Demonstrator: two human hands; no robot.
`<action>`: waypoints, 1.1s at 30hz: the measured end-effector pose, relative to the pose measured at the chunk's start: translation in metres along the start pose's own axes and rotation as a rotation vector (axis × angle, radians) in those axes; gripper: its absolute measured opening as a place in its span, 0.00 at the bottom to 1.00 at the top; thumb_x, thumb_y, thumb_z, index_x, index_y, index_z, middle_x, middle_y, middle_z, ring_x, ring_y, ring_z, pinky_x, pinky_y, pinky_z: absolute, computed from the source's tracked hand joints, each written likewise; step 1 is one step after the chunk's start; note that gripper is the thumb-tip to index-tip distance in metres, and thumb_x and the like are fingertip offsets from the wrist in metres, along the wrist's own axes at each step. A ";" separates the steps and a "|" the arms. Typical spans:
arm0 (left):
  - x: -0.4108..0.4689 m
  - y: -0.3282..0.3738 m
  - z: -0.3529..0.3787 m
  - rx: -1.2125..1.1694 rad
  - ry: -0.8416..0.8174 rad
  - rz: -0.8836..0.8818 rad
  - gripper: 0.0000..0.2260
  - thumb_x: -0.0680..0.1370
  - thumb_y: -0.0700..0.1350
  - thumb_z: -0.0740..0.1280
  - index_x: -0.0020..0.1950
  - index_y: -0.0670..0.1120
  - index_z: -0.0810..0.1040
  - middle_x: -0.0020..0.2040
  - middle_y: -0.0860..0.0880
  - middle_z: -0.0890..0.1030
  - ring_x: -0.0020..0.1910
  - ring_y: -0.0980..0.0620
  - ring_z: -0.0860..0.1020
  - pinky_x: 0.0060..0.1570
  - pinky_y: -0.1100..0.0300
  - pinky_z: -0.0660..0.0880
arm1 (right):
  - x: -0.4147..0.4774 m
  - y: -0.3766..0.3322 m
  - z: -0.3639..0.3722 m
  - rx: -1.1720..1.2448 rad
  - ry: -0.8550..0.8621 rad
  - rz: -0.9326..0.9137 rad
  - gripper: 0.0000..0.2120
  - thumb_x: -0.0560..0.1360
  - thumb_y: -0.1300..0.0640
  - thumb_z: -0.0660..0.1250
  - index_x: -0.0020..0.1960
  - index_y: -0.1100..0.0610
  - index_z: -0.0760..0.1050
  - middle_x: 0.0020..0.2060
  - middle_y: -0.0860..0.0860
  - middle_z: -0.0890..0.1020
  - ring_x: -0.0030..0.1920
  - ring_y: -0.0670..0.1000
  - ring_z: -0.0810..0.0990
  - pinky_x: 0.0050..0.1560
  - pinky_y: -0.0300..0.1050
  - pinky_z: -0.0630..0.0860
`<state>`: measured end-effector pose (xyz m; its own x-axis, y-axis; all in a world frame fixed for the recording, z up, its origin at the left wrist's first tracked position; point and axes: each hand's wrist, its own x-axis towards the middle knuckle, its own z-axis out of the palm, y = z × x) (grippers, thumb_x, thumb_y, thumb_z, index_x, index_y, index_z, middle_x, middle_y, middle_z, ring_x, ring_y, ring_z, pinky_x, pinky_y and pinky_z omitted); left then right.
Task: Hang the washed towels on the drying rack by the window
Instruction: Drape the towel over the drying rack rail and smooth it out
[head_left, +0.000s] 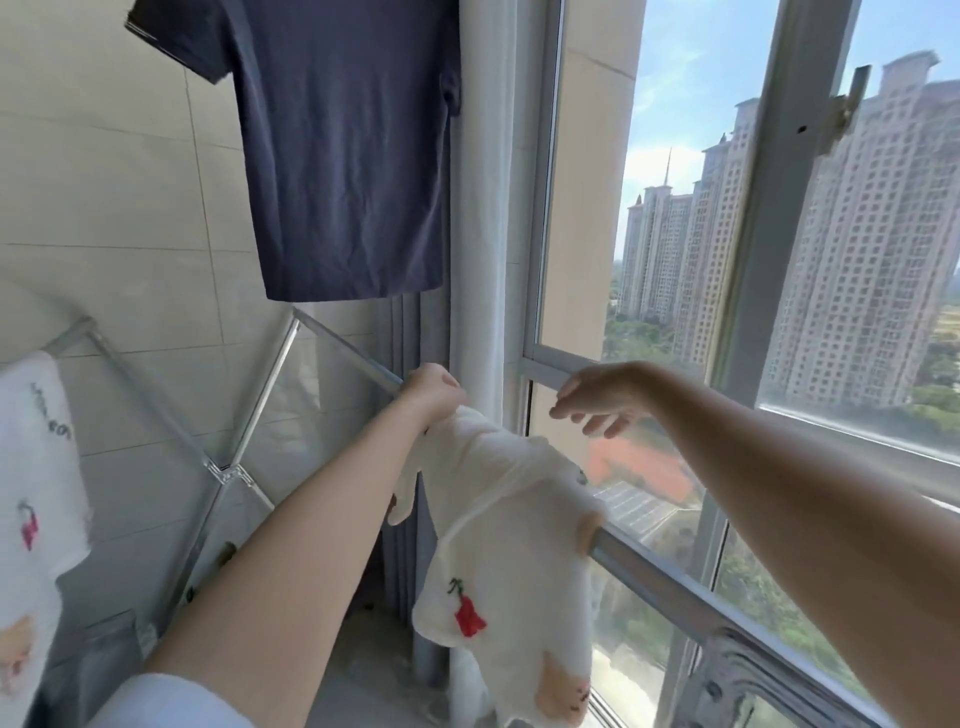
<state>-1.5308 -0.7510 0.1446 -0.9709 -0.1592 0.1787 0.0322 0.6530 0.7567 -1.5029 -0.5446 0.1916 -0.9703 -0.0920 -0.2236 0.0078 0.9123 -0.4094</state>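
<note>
A white towel (511, 525) with a red embroidered motif is draped over the metal bar of the drying rack (670, 577) that runs along the window. My left hand (434, 389) grips the towel's upper end on the bar. My right hand (605, 397) hovers just above and to the right of the towel, fingers spread, holding nothing. A second white towel (36, 467) with pink and orange motifs hangs over another rack bar at the far left.
A dark blue T-shirt (343, 145) hangs overhead against the tiled wall. A white pipe (480, 208) runs vertically in the corner. The window frame (763, 208) and its glass lie right behind the rack bar. The rack's crossed legs (234, 467) stand at lower left.
</note>
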 end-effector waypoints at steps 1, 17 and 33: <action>-0.001 -0.009 -0.002 -0.001 0.033 -0.041 0.08 0.73 0.37 0.60 0.33 0.40 0.71 0.47 0.33 0.75 0.34 0.48 0.70 0.29 0.62 0.68 | 0.000 -0.013 0.006 0.026 -0.001 -0.063 0.22 0.79 0.51 0.63 0.70 0.57 0.69 0.63 0.55 0.77 0.58 0.54 0.80 0.57 0.49 0.78; -0.008 -0.098 0.001 -0.224 -0.181 -0.311 0.11 0.77 0.36 0.56 0.55 0.37 0.74 0.35 0.42 0.81 0.24 0.49 0.80 0.20 0.64 0.72 | 0.050 -0.098 0.083 -0.386 0.132 -0.260 0.32 0.71 0.51 0.70 0.73 0.53 0.64 0.62 0.56 0.74 0.58 0.60 0.78 0.51 0.47 0.78; 0.042 -0.095 0.003 -0.454 -0.043 -0.114 0.43 0.73 0.55 0.71 0.78 0.54 0.47 0.79 0.46 0.54 0.76 0.44 0.58 0.70 0.45 0.63 | 0.112 -0.083 0.027 0.845 0.424 -0.107 0.16 0.78 0.64 0.50 0.56 0.69 0.73 0.48 0.66 0.83 0.45 0.61 0.85 0.45 0.51 0.83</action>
<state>-1.5757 -0.8175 0.0781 -0.9829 -0.1744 0.0594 0.0159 0.2414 0.9703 -1.6056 -0.6409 0.1767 -0.9817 0.1452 0.1235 -0.0750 0.3013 -0.9506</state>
